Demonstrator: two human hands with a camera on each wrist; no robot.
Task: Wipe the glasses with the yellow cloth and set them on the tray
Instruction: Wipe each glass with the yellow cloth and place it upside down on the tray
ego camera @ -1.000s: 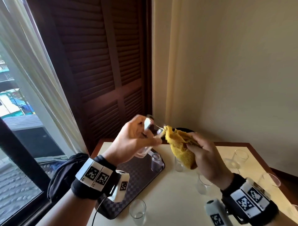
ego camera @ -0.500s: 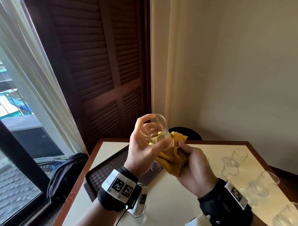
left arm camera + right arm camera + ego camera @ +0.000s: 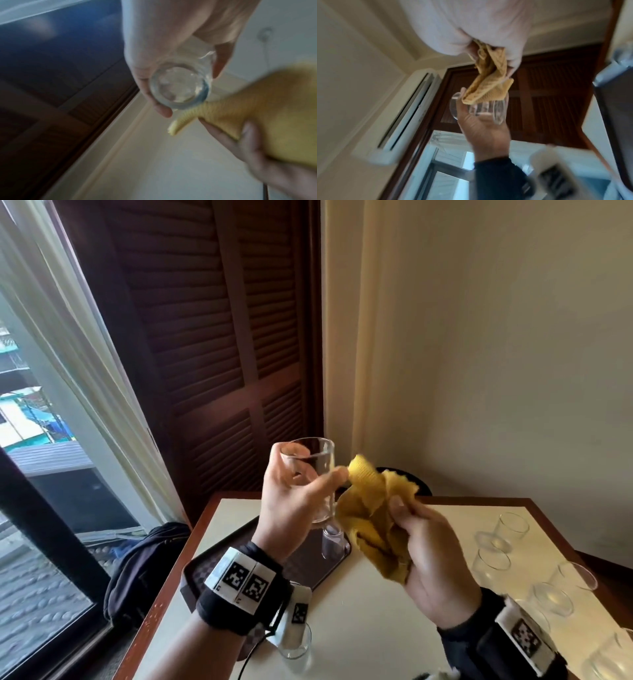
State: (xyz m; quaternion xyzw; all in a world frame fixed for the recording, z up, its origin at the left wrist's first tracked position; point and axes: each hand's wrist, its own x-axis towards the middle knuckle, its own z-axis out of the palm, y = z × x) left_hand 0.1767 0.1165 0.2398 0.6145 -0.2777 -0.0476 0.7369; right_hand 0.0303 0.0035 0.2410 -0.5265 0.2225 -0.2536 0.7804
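Observation:
My left hand [image 3: 301, 484] grips a clear glass [image 3: 317, 474] upright in the air above the table, fingers and thumb round its wall. From below, the left wrist view shows the round base of this glass [image 3: 179, 86]. My right hand [image 3: 424, 546] holds the bunched yellow cloth [image 3: 373, 515] just right of the glass, a fold of it touching the glass's side. In the right wrist view the cloth [image 3: 488, 86] hangs over the glass [image 3: 481, 109]. Below the hands lies the dark checkered tray [image 3: 308, 566] with one small glass [image 3: 332, 542] standing on it.
Several clear glasses [image 3: 513, 529] stand along the right side of the cream table [image 3: 376, 628]. One more glass [image 3: 294, 648] stands near the front edge under my left wrist. A dark bag [image 3: 144, 570] lies left of the table by the window.
The left hand has turned the glass from lying sideways to upright and raised it. The cloth has come out from the rim and now sits beside the glass.

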